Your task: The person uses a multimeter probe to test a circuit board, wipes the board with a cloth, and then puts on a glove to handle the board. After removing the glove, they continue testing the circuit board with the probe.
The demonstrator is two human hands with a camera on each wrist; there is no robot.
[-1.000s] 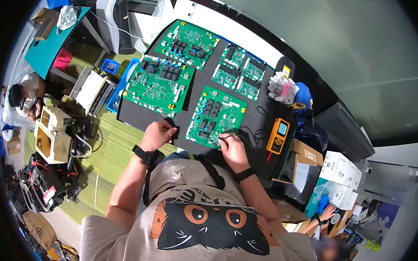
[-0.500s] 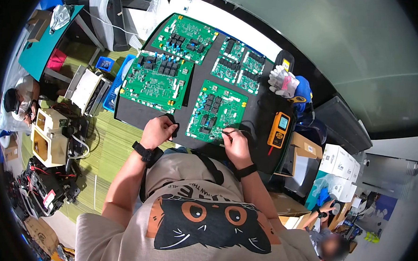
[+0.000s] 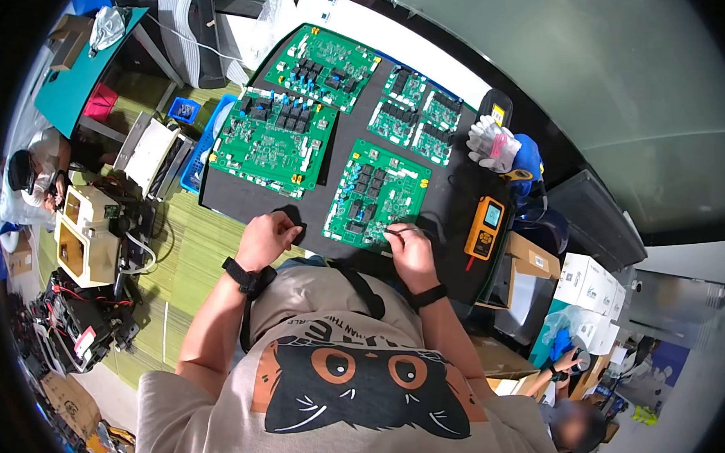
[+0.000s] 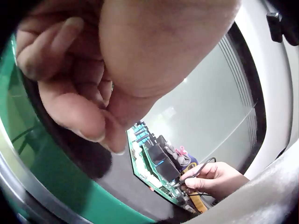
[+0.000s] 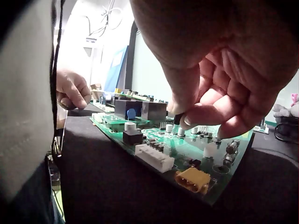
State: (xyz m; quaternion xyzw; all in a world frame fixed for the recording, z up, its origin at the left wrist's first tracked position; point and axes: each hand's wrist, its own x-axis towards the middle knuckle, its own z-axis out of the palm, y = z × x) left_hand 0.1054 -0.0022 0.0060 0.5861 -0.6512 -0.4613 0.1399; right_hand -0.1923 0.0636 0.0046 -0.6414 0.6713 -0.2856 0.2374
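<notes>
Near the front of the black mat [image 3: 245,202] lies a green circuit board [image 3: 401,197], set with black relays and white connectors. Over its front right corner my right hand [image 3: 411,254] pinches a small black plug-like piece [image 5: 177,119] between thumb and forefinger. A thin black cable [image 4: 205,163] loops up from those fingers in the left wrist view. My left hand [image 3: 265,242] is at the mat's front edge, left of that board. Its fingers are loosely bent, thumb against forefinger, with nothing visible between them.
Two larger green boards [image 3: 272,152] lie left and back left, with several small boards [image 3: 394,120] at the back. An orange handheld meter [image 3: 484,225], white gloves [image 3: 491,143] and a blue object [image 3: 528,160] are on the right. Another person [image 3: 33,172] sits far left.
My left hand has drawn slightly down and left along the mat's edge. The right hand has kept its pinch over the board's corner. The head view has shifted slightly.
</notes>
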